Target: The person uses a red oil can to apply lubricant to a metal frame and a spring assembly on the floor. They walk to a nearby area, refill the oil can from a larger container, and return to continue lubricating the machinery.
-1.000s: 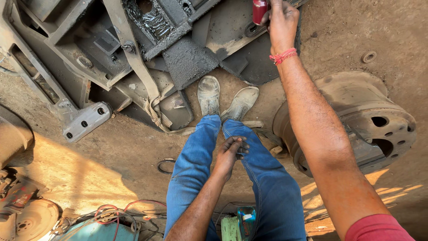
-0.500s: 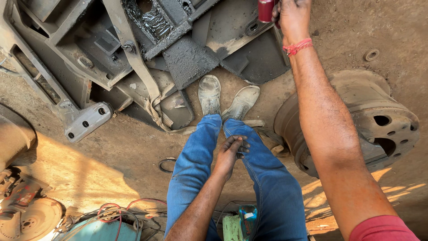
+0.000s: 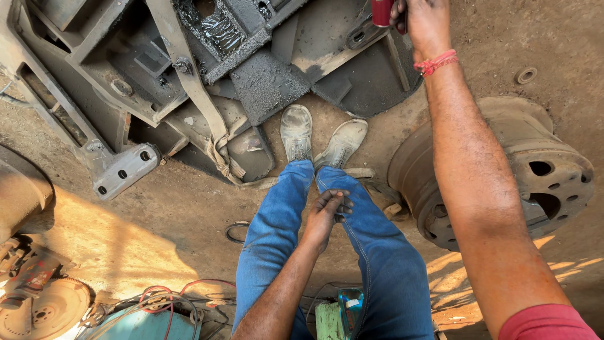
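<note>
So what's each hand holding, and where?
The right hand grips a red can around its side. The left hand holds nothing, resting on the jeans.

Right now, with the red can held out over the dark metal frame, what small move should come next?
Probably lower the right hand slightly, bringing the red can closer to the frame. The can sits at the picture's top edge, over the frame's dark coated plates; the left hand rests idle between the knees.

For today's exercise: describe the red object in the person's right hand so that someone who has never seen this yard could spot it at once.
Start at the big dark metal frame on the dirt ground. At its upper right edge, the right hand, with a red thread at the wrist, grips a small red can. It is the only glossy red thing among the grey, dusty metal.
</note>
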